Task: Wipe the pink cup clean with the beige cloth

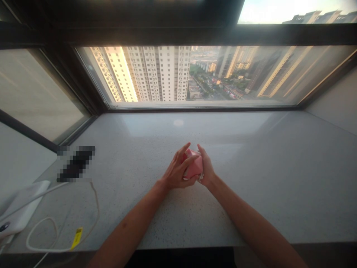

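Just below and right of frame centre, the pink bundle (197,166), its long axis unclear, sits between the half-curled left hand (177,173) gripping its left and top and the loosely cupped right hand (207,165) holding its right side.

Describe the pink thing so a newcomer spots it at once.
Find the wide window, then the grey sill below it. Near the middle of the sill, the left hand and right hand are cupped around the pink thing. Its pink colour sets it apart from the yellow tag and white cable on the left.
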A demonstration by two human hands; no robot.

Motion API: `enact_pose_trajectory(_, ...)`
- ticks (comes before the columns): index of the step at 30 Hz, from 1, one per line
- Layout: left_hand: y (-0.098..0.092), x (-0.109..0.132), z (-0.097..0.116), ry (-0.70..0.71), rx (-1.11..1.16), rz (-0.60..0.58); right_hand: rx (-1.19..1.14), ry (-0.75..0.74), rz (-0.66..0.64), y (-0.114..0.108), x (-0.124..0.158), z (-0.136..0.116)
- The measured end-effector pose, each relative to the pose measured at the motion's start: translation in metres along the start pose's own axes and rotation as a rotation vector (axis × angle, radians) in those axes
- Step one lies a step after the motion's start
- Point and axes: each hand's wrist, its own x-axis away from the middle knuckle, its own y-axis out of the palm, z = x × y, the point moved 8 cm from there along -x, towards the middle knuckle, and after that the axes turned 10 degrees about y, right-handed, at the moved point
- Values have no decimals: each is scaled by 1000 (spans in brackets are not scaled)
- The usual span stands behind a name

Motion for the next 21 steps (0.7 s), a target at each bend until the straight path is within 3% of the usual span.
enact_pose_trajectory(3, -2, -2, 1, 8, -13, 30, -145, 153, -35, 2, -2, 14)
enact_pose_trajectory(8, -2, 2, -2, -48, 33, 65, -132, 113, 17, -2, -2, 20)
enact_pose_trajectory(16, 3, 9, -17, -248, 291, 171, 32, -265, 298, -20, 6, 1)
enact_pose_trajectory(21, 2, 17, -29, -459, 483, 262, 377, -357, 239, -12, 13, -2)
